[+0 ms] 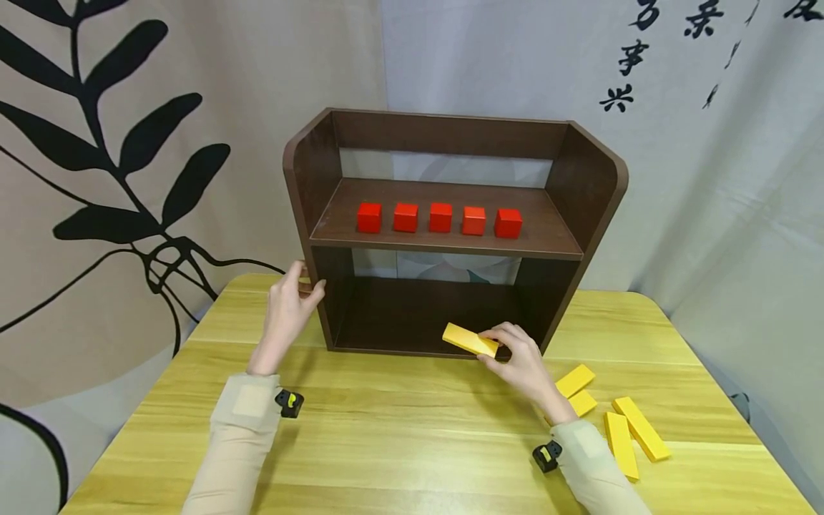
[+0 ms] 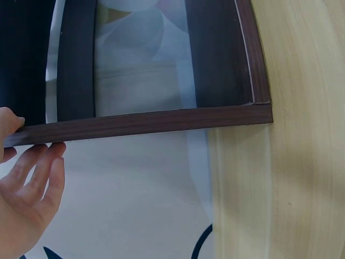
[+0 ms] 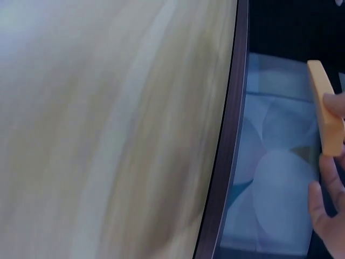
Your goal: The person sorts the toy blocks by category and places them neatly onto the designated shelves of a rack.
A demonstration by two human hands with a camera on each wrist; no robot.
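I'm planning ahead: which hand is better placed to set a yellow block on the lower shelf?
Probably the right hand: it pinches a yellow block near the lower shelf, while the left hand holds the rack's side.

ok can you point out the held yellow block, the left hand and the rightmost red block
Held yellow block (image 1: 467, 338): head view, middle of its visible length.
Left hand (image 1: 287, 309): head view, between wrist and fingers.
Rightmost red block (image 1: 508, 227): head view, on its front face.

We see a yellow block (image 1: 465, 337) held aslant, right of centre, at the near side of an upright brown shelf (image 1: 444, 192).
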